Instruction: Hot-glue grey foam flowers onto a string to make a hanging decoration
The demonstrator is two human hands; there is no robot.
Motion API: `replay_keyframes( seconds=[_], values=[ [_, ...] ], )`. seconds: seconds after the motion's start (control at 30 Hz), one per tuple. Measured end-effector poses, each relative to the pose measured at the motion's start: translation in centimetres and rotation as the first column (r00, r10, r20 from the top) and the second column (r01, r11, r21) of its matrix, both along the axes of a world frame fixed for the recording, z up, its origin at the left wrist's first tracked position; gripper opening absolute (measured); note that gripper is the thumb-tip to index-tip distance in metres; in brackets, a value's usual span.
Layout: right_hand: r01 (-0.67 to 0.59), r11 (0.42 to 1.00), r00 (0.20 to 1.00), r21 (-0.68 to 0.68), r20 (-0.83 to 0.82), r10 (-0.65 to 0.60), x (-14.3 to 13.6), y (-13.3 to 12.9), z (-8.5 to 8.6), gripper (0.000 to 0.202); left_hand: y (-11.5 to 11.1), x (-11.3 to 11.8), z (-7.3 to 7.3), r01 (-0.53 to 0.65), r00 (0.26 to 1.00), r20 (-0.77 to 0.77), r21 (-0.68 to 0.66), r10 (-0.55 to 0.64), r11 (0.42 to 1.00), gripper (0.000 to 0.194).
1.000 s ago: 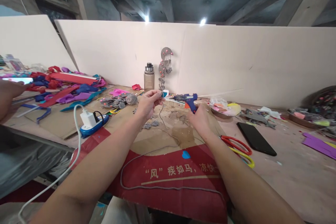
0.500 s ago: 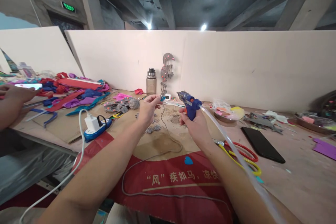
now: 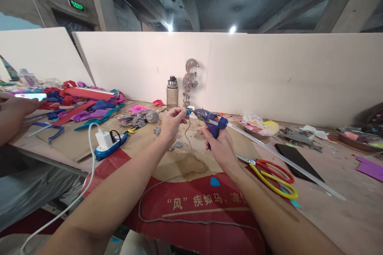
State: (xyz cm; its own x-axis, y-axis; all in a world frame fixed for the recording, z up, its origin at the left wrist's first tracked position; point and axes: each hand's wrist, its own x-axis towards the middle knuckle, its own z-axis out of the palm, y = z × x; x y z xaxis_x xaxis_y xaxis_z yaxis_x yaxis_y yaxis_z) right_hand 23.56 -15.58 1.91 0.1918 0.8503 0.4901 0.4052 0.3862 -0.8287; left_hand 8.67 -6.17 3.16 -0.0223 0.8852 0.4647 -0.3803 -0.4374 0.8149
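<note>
Between the thumb and fingers of my left hand [image 3: 174,123] is a small blue felt piece [image 3: 188,112], with a grey cord [image 3: 191,143] hanging from it. The cord trails down over the red-and-brown paper sheet [image 3: 206,211]. My right hand [image 3: 220,145] is wrapped round the handle of a blue glue gun [image 3: 214,122]. Its nozzle points left, close to the blue piece; whether it touches I cannot tell. A long clear glue stick [image 3: 287,161] sticks out of the gun's back. A blue felt heart [image 3: 214,182] lies on the sheet below my hands.
Scissors with red and yellow handles [image 3: 272,175] and a black phone [image 3: 297,162] lie at right. A bottle [image 3: 172,93] stands by the white board [image 3: 254,75]. Left are a blue power strip [image 3: 110,147], colourful felt scraps [image 3: 86,105] and another person's hand [image 3: 14,109] with a lit phone.
My right hand has turned the glue gun level and brought its nozzle left to the blue piece. The glue stick has swung outward to the right. My left hand has shifted slightly right.
</note>
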Motion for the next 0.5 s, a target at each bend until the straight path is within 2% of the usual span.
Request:
replay_keyframes(
  seconds=[0.33, 0.5],
  values=[
    [-0.013, 1.000, 0.999, -0.019, 0.039, 0.014, -0.05, -0.31, 0.01, 0.034, -0.36, 0.42, -0.07, 0.015, 1.000, 0.004, 0.017, -0.016, 1.000, 0.020],
    [0.025, 1.000, 0.994, 0.007, 0.103, -0.026, -0.12, -0.31, -0.18, 0.034, -0.53, 0.32, -0.14, -0.005, 0.999, -0.035, 0.037, 0.006, 0.999, 0.018]
  ],
)
